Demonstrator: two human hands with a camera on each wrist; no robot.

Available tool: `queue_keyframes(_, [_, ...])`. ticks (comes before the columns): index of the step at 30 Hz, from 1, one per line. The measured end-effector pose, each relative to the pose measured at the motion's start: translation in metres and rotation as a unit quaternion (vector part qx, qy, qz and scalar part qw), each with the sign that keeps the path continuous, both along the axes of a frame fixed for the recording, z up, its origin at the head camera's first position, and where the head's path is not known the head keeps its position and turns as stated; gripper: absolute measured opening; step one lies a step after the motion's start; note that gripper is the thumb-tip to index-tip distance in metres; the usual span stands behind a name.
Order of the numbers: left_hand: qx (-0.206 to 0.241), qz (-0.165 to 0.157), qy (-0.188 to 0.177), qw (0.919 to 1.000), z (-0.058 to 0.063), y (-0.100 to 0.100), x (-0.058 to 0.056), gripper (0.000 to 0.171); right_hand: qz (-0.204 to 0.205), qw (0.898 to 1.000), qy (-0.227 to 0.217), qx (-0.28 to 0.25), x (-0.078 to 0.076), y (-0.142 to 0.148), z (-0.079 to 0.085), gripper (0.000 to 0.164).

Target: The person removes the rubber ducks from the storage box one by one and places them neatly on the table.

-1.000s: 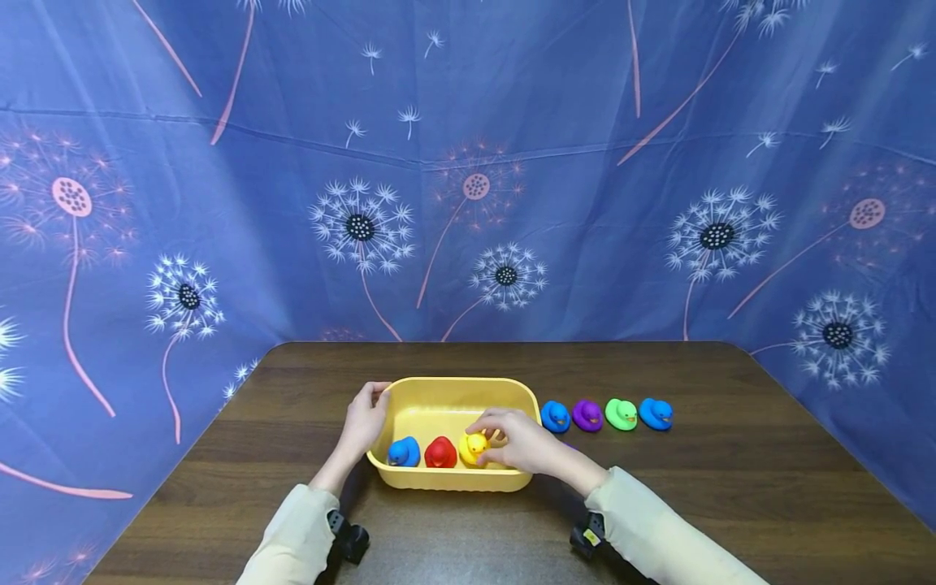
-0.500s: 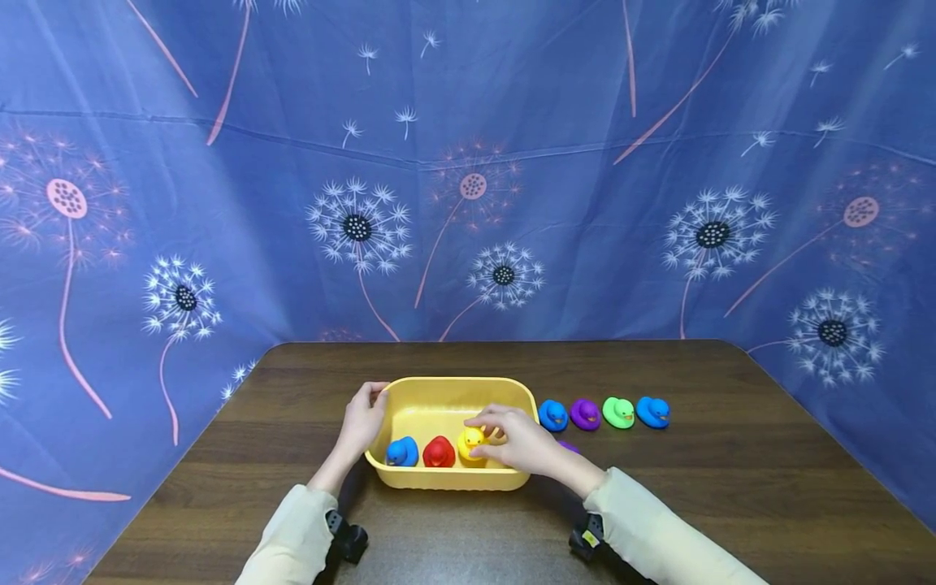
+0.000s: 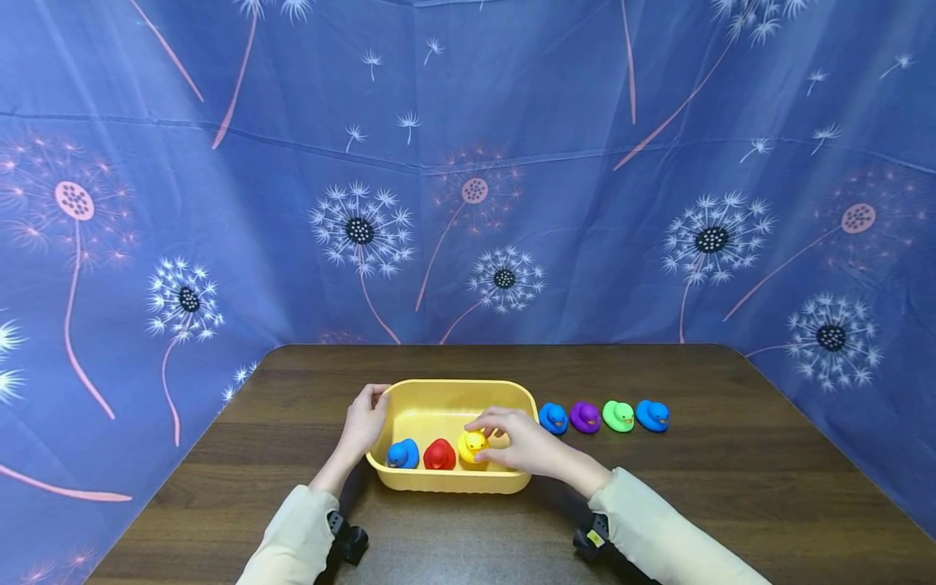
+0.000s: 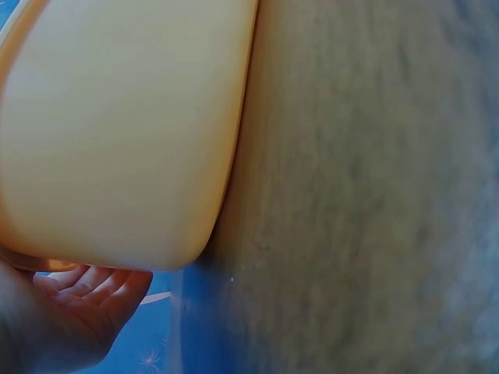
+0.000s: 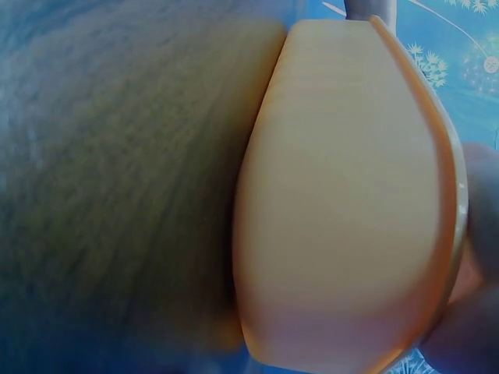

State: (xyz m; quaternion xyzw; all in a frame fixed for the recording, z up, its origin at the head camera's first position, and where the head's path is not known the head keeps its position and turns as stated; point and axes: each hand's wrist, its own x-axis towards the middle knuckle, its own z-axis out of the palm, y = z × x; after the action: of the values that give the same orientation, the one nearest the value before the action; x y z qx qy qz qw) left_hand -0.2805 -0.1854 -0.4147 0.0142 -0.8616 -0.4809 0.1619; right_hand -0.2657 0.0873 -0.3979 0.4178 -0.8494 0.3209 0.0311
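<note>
A yellow plastic tub (image 3: 453, 482) stands on the wooden table. My left hand (image 3: 365, 420) holds its far left corner, the thumb at the rim; in the left wrist view the fingers (image 4: 117, 294) lie along the outer wall. Inside, along the near wall, sit a blue rubber duck (image 3: 403, 454), a red rubber duck (image 3: 439, 455) and a yellow rubber duck (image 3: 472, 445). With thumb and fingertips my right hand (image 3: 515, 441) pinches the yellow one, reaching over the tub's right side. The tub's wall (image 5: 343, 195) hides this duck in the right wrist view.
To the right of the tub, a row of rubber ducks lies on the table (image 3: 731, 487): blue (image 3: 553, 418), purple (image 3: 586, 417), green (image 3: 618, 416) and another blue duck (image 3: 652, 415). Behind the table hangs a blue cloth (image 3: 585, 203) with dandelion prints.
The yellow duck and right hand barely shift within the tub. A bit of purple seen beside the right wrist half a second ago is now hidden. The left hand stays at the rim.
</note>
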Motion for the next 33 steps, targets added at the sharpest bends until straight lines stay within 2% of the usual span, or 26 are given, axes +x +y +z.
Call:
queue_keyframes(12, [-0.005, -0.003, 0.002, 1.0000, -0.001, 0.000, -0.003, 0.026, -0.002, 0.999, 0.021, -0.025, -0.001, 0.010, 0.011, 0.040])
queue_keyframes(20, [-0.010, -0.006, 0.003, 0.9999, -0.002, 0.001, 0.000, 0.025, -0.008, 0.999, 0.028, -0.018, -0.001, 0.018, 0.017, 0.040])
queue_keyframes(25, [-0.017, -0.006, 0.006, 0.9998, -0.001, 0.001, 0.000, 0.025, 0.005, 0.999, 0.044, -0.020, -0.001, 0.022, 0.018, 0.038])
queue_keyframes(33, [-0.042, -0.008, 0.029, 0.9987, -0.002, 0.000, 0.000, 0.023, 0.003, 0.998, 0.058, -0.037, -0.001, 0.031, 0.018, 0.037])
